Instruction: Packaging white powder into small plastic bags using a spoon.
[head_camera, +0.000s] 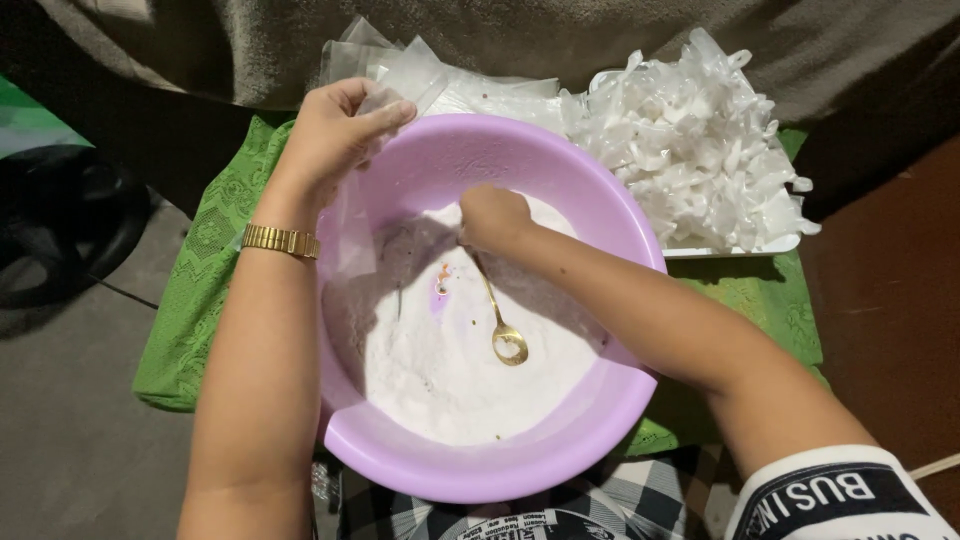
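Observation:
A large purple plastic basin (600, 215) sits in front of me, partly filled with white powder (450, 370). My right hand (492, 218) is closed on the handle of a gold spoon (503, 335), whose bowl rests on the powder. My left hand (340, 130), with a gold watch at the wrist, pinches a small clear plastic bag (352, 225) that hangs down over the basin's left rim.
A white tray (740, 248) piled with small filled clear packets (690, 150) stands at the back right. Flat empty clear bags (440, 80) lie behind the basin. A green patterned cloth (205, 270) lies under everything. A dark object (60, 230) sits on the floor at left.

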